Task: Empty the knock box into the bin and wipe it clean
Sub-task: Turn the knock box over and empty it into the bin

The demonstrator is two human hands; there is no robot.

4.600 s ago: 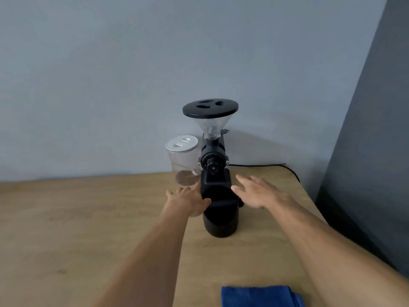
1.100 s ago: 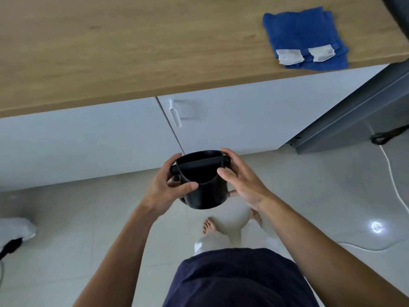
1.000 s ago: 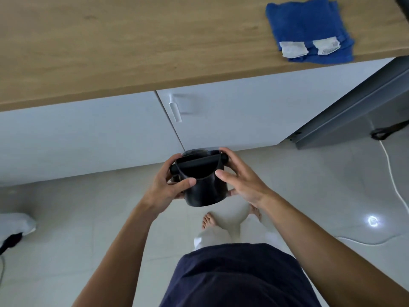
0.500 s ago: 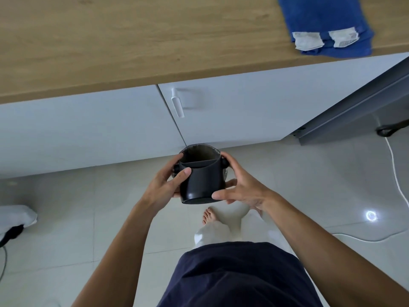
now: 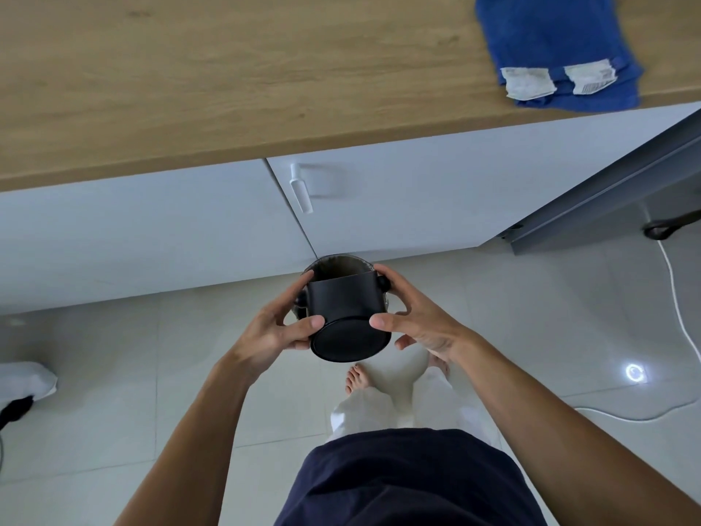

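Both hands hold the black knock box [image 5: 347, 309] over the tiled floor in front of the white cabinets. It is tipped far over, with its round base towards me and its opening facing away and down. My left hand [image 5: 273, 332] grips its left side, thumb near the base. My right hand [image 5: 421, 320] grips the right side beside the knock bar's end. Just behind the box shows a round thin rim with a grey-brown inside [image 5: 335, 264], seemingly the bin, mostly hidden. A folded blue cloth [image 5: 550, 39] lies on the wooden counter at the upper right.
The wooden counter [image 5: 227, 70] overhangs white cabinet doors with a small handle [image 5: 299, 187]. A grey panel [image 5: 607, 191] slants at the right. A white cable [image 5: 679, 298] runs over the floor at the right. A white object [image 5: 22, 381] lies at the left edge. My bare feet are below the box.
Since the oldest frame the box has left the counter by the grinder and come down over the floor. In the last second both hands have tipped it from upright to base towards me.
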